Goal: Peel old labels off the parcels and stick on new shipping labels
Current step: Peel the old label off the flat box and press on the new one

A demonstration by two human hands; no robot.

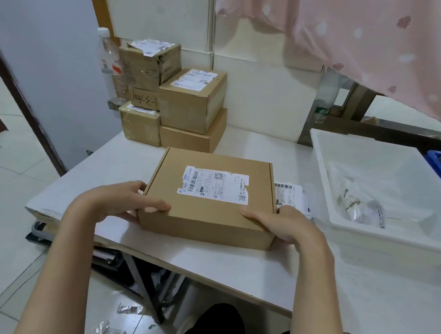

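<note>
A flat brown cardboard parcel [210, 201] lies closed on the white table, just in front of the person, and on its lid sits a white old label [214, 184] with barcodes, its right edge torn and ragged. A sheet of new shipping labels [291, 195] lies flat on the table just to the right of this parcel, partly hidden behind it. More brown parcels [177, 98], several bearing white labels, stand stacked at the table's far left corner.

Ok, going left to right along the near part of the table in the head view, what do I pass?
Left hand → flat brown cardboard box → right hand → white plastic tub.
</note>
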